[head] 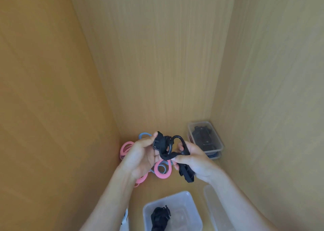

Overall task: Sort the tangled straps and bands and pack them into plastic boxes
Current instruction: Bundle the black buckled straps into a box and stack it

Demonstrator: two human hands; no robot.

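Our left hand (pixel 140 154) clutches one end of a black strap (pixel 164 143). Our right hand (pixel 195 162) pinches the other, mid-frame.

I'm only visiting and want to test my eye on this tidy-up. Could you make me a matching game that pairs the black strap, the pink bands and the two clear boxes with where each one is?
Things:
1. black strap
2. pink bands
3. near box
4. far box

Places:
A. in the back right corner, holding dark straps
B. gripped by the left hand and right hand
C. at the bottom of the view, open, with a second strap inside
D. lying on the wooden surface behind the hands

Pairs: 1-B, 2-D, 3-C, 4-A
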